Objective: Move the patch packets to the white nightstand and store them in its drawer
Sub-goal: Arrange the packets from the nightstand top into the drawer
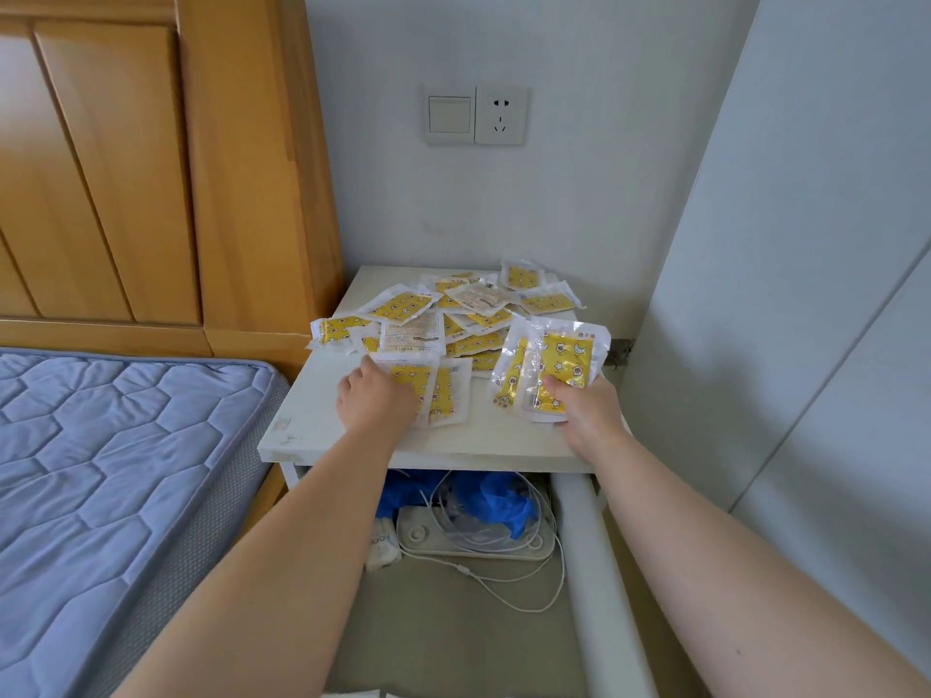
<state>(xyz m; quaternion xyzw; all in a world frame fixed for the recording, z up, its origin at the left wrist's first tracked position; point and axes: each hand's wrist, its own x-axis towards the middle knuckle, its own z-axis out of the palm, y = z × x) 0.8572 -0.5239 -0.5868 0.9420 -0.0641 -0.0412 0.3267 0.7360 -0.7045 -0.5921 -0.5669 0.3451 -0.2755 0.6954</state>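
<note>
We're watching the gathering stage. The patch packets are already lying on the white nightstand, the little desk [312,420] beside the bed [101,471], and the person is collecting them for the drawer. The right hand [587,410] is gripping a fanned bunch of packets [559,367], thumb clamped across the front one, holding them just above the desk's front right corner. The left hand [375,400] is lying over two front packets [446,390] near the front edge. Its fingertips are tucked out of sight, so I can't tell whether it is pinching them or only pressing down. Behind both hands the loose pile [453,314] is sprawling across the back of the desk, so I'd judge most of the job is still waiting. The drawer [584,536] is standing pulled out underneath, and no packets are showing in it. Next, I'd say, the left hand needs a proper hold on those two, then they go to the bunch or straight down into the drawer. The packets are slippery and overlapping, so that calls for care. The desk top is hiding the drawer's back part, while blue plastic [493,501] and a white cable [504,586] are crowding what shows. The print on the packets is too small to read.
</note>
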